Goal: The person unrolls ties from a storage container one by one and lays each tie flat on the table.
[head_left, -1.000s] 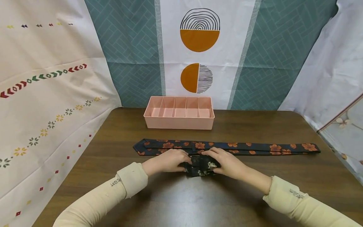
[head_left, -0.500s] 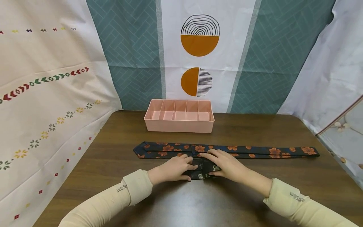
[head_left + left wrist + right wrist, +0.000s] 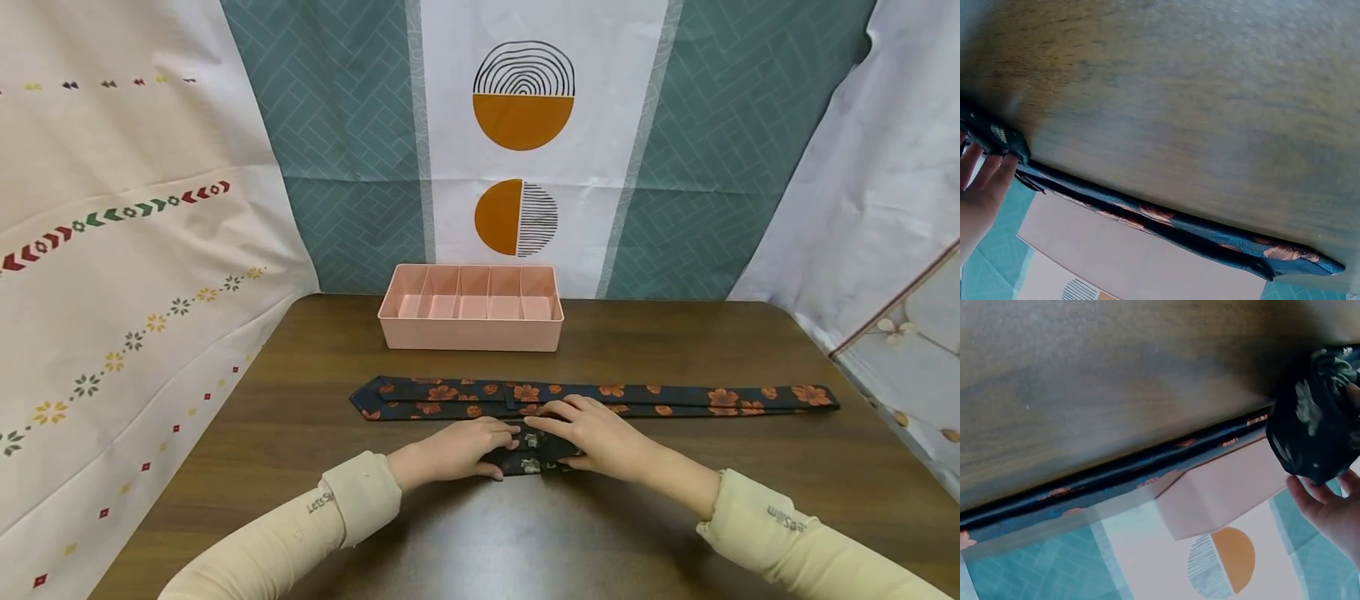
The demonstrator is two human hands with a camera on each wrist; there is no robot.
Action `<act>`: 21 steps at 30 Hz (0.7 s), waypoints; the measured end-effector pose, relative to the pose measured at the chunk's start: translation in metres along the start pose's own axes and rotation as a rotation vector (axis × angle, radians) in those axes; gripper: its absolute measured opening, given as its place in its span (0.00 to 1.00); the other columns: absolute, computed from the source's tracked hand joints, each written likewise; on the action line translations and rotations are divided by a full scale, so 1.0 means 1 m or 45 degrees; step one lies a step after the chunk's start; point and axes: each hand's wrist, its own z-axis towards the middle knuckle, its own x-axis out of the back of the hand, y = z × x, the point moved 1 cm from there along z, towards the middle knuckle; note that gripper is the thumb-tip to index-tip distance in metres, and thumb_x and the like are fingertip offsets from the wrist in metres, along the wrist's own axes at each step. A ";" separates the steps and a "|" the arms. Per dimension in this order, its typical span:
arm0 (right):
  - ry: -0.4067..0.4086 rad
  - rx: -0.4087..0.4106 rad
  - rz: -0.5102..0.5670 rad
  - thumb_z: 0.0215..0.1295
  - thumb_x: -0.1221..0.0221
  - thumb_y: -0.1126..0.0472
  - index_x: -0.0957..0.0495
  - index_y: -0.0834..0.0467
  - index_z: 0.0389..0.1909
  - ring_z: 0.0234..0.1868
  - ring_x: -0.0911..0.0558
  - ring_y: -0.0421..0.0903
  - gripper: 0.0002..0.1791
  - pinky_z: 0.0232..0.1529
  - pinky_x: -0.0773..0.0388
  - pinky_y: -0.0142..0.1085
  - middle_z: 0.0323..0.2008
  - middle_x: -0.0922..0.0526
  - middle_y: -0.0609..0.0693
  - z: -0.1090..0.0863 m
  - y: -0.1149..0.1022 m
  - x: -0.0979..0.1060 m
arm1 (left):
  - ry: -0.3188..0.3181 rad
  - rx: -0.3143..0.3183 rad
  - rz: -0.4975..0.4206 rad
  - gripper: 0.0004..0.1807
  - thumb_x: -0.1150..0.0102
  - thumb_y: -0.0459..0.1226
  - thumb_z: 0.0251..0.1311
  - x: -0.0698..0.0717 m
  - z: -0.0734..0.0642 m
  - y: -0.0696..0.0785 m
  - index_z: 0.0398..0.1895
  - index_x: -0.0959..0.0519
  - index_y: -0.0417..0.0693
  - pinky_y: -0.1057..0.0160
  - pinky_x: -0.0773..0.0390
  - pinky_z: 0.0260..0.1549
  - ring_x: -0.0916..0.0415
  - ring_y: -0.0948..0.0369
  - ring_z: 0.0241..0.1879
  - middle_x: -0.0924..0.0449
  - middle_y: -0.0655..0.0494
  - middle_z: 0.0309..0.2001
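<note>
A black necktie [image 3: 531, 462] with pale flowers lies folded into a small bundle on the table, between the two hands in the head view. My left hand [image 3: 468, 452] holds its left end, fingers over the top and thumb at the near edge. At the other end, my right hand [image 3: 603, 437] grips it with fingers on the far side and thumb in front. The right wrist view shows the black necktie [image 3: 1310, 419] as a thick, layered bundle, partly covered by the fingers. Just beyond it, a dark blue necktie [image 3: 675, 400] with orange flowers lies stretched out, folded lengthwise.
Behind the blue necktie stands a pink box [image 3: 472, 335] with several compartments, near the back edge of the brown table [image 3: 300, 358]. A patterned curtain [image 3: 360, 167] hangs behind the table, and pale cloths [image 3: 150, 317] hang at the sides.
My left hand has moved slightly right along the black necktie, and the bundle looks flatter. The right hand has stayed at its end. The blue necktie and the box lie as before.
</note>
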 end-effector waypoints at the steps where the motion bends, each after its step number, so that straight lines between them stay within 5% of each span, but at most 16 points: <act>1: -0.014 -0.002 -0.007 0.46 0.28 0.49 0.27 0.51 0.59 0.50 0.24 0.49 0.36 0.49 0.24 0.46 0.52 0.23 0.51 0.000 0.000 0.000 | -0.005 -0.003 0.005 0.25 0.40 0.49 0.57 0.000 0.000 0.000 0.56 0.25 0.49 0.61 0.29 0.59 0.32 0.57 0.63 0.30 0.52 0.64; 11: -0.066 -0.011 0.063 0.46 0.28 0.52 0.24 0.56 0.52 0.57 0.26 0.55 0.31 0.55 0.28 0.52 0.57 0.24 0.53 -0.001 0.005 -0.002 | -0.073 -0.036 0.046 0.31 0.43 0.50 0.59 0.002 -0.001 -0.002 0.66 0.31 0.52 0.53 0.31 0.61 0.33 0.57 0.64 0.31 0.54 0.65; 21: -0.083 0.021 0.050 0.50 0.30 0.54 0.25 0.55 0.57 0.54 0.22 0.54 0.31 0.54 0.25 0.49 0.54 0.23 0.56 -0.003 0.003 0.000 | -0.069 -0.051 0.031 0.31 0.42 0.50 0.58 0.003 -0.002 -0.003 0.65 0.31 0.52 0.59 0.29 0.60 0.33 0.59 0.64 0.31 0.55 0.65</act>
